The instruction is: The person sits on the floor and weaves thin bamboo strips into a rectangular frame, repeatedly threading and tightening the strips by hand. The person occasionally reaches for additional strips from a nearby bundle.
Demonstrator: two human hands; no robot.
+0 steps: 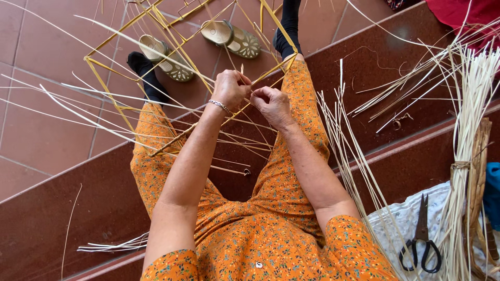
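- Both hands are up at the yellow frame [156, 62], which rests across the knees and juts out over the tiled floor [47, 130].
- The left hand [230, 88], a thin bracelet [221, 106] at its wrist, is closed in a pinch on a pale strip [156, 54] right at the frame's near bar.
- The right hand [272, 104] is curled tight too, fingertips touching the same spot on the bar; which strand it grips I cannot tell.
- To do this wrap well, I'd judge: hold the strip taut, lay each turn flat against the bar, and pin the last turn with a thumb.
- The strips look flat, narrow, springy, pale straw in colour; they fan out long over the lap and floor.
- The frame's bars are straight, slim, glossy yellow, joined at sharp corners.
- More strips lie loose on the dark red step [375, 67]; a tied bundle [466, 156] stands at the right.
- Black-handled scissors [422, 239] lie on a white cloth [396, 218].
- A pair of perforated sandals [229, 36] sits beyond the feet.
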